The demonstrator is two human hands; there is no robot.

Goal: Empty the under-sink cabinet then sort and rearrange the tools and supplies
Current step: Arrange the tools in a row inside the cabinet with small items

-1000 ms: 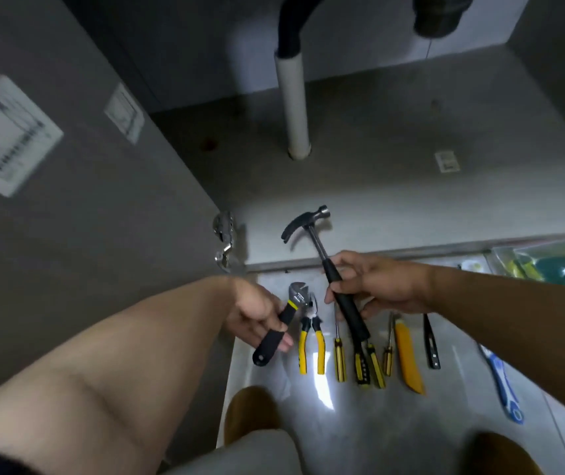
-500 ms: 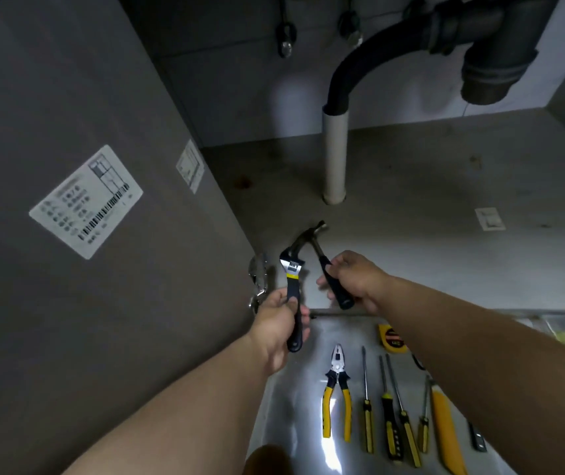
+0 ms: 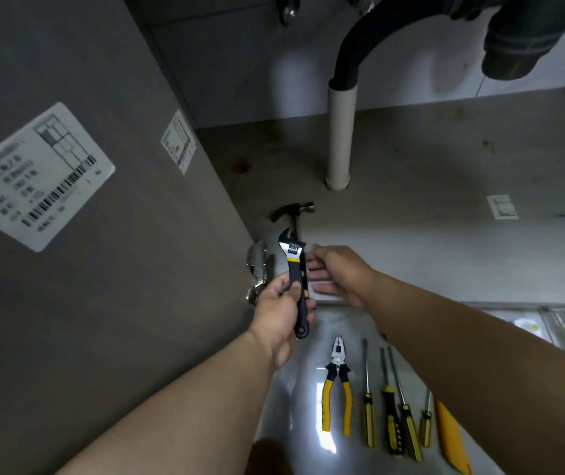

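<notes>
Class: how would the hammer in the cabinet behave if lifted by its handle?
Probably head-heavy: the hammer has a metal head on a thin shaft, so it may dip forward. Likely rigid. Its curved claw should stop it rolling.

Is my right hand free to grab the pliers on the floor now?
Probably yes: the right hand looks empty, and the pliers lie uncovered just below it, with nothing on top.

Open cabinet floor (image 3: 445, 217) right of white pipe (image 3: 340, 138); hammer (image 3: 293, 212) beside left wall (image 3: 137, 286).
</notes>
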